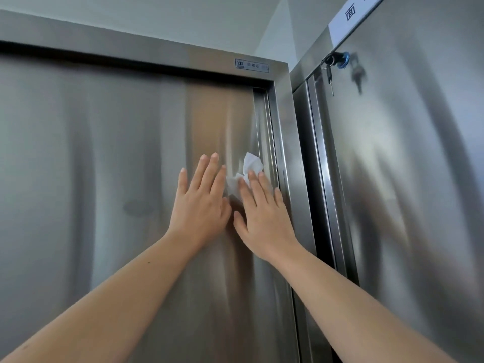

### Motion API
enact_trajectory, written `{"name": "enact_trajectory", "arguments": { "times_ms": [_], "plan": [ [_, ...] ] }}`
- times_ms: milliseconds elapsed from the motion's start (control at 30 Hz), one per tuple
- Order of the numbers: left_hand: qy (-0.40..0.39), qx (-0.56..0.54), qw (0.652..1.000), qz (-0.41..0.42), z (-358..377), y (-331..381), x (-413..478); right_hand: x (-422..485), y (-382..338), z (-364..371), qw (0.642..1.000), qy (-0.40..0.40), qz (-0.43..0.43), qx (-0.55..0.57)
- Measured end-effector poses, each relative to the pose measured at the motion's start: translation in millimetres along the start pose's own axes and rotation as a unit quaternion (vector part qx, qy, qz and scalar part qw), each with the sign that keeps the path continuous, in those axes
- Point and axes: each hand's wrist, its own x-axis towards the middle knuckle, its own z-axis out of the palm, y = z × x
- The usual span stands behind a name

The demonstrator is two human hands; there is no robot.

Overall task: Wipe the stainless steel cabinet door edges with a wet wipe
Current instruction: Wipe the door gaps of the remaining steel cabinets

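A stainless steel cabinet door [104,158] fills the left and middle of the head view. Its right edge [262,132] runs down beside the cabinet frame [285,142]. A crumpled white wet wipe [248,166] is pressed flat against the door close to that edge. My right hand [262,213] lies flat over the wipe's lower part, fingers spread and pointing up. My left hand [201,200] rests flat on the bare door just left of the wipe, fingers apart, its thumb near my right thumb.
A second steel cabinet [406,153] stands at a right angle on the right, with a lock and hanging keys [332,66] near its top and a white paper label [351,19] above. A small maker's plate [252,65] sits on the frame's top corner.
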Motion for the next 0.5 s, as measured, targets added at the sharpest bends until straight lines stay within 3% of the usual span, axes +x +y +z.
{"name": "enact_trajectory", "arguments": {
  "times_ms": [267,400,500],
  "plan": [
    [-0.015,0.055,0.998,0.01,14,-6,44,29,13,3,1.0,0.015,-0.008,-0.02],
    [-0.01,0.025,1.0,0.004,20,-9,48,41,15,-2,0.994,0.09,-0.025,-0.05],
    [0.037,0.033,0.998,0.023,21,-8,44,49,18,1,0.989,0.134,-0.028,-0.055]
  ]
}}
